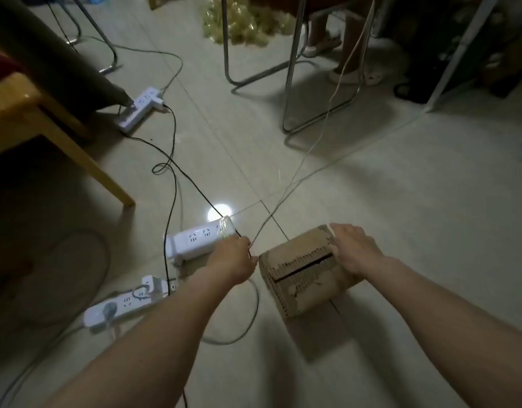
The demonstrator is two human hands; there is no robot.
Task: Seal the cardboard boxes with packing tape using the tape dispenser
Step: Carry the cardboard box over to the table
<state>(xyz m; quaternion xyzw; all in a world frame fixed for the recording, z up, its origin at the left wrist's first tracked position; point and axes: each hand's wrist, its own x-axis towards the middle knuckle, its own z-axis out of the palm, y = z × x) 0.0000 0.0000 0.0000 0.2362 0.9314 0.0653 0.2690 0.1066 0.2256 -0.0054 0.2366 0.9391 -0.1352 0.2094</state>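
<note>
Gripping the cardboard box (305, 272) — right hand (355, 251) on top.

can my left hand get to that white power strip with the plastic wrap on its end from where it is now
Probably yes. The left hand sits right beside the wrapped power strip, nearly touching its end, with only thin cables nearby. It seems to be pinching something, though I cannot tell what.
</note>
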